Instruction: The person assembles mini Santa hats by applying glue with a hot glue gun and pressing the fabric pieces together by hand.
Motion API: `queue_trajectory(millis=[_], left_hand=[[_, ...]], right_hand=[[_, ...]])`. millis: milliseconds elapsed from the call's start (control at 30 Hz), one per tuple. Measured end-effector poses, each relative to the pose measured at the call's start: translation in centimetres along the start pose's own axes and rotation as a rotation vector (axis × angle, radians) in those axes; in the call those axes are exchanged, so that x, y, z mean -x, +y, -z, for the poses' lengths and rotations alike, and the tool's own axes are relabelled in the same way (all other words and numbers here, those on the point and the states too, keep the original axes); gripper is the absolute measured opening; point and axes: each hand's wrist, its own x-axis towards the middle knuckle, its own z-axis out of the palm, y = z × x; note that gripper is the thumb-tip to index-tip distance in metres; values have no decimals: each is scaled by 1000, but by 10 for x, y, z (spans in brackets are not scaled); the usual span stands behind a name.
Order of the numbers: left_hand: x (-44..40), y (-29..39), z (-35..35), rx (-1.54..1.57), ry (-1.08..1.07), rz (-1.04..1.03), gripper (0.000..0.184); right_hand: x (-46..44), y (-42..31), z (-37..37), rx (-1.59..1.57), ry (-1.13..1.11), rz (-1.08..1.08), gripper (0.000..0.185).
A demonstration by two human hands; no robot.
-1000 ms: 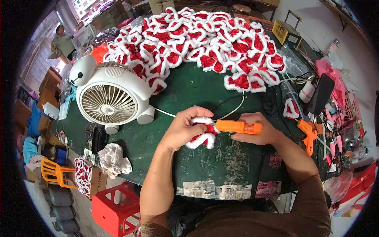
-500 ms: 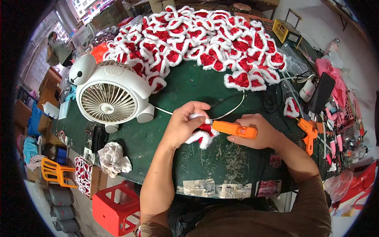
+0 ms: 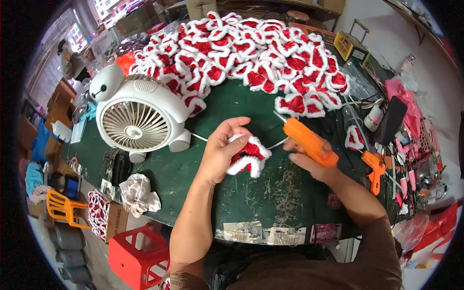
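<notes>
In front of me, my left hand (image 3: 224, 150) pinches a small red cloth piece with white fluffy trim (image 3: 250, 157) between thumb and fingers. My right hand (image 3: 311, 162) holds an orange glue gun (image 3: 309, 140), its metal nozzle pointing up and left, apart from the trimmed piece. Motion smears the fingers of that hand a little, and the gun covers part of them. A large heap of similar red and white pieces (image 3: 241, 53) spreads over the far side of the green table (image 3: 227, 104).
A white fan (image 3: 137, 121) stands on the left, with a crumpled cloth (image 3: 139, 194) near it. On the right lie a second orange glue gun (image 3: 373, 170), a dark phone-like slab (image 3: 390, 120) and a white bottle (image 3: 373, 118). A red stool (image 3: 137, 253) stands below the table edge.
The glue gun has moved up and right, away from the trimmed piece, and its nozzle has tilted upward. My left hand still holds the piece, which now shows more fully.
</notes>
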Motion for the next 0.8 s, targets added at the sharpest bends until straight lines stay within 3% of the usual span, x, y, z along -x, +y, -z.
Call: queue_trajectory(millis=[167, 267, 367, 600, 800], left_hand=[[4, -16, -28, -57, -66, -96, 40], [7, -24, -38, -64, -87, -115, 41], [6, -21, -24, -45, -89, -98, 47], [8, -12, -24, -72, -196, -54, 71], [9, -11, -29, -130, -185, 3, 72]], right_hand=[[-7, 10, -34, -132, 140, 83, 50], [-1, 6, -40, -140, 185, -62, 45], [-15, 21, -44, -326, 148, 5, 39], [-8, 27, -30, -242, 98, 2, 30], [-3, 23, -26, -302, 75, 27, 28]])
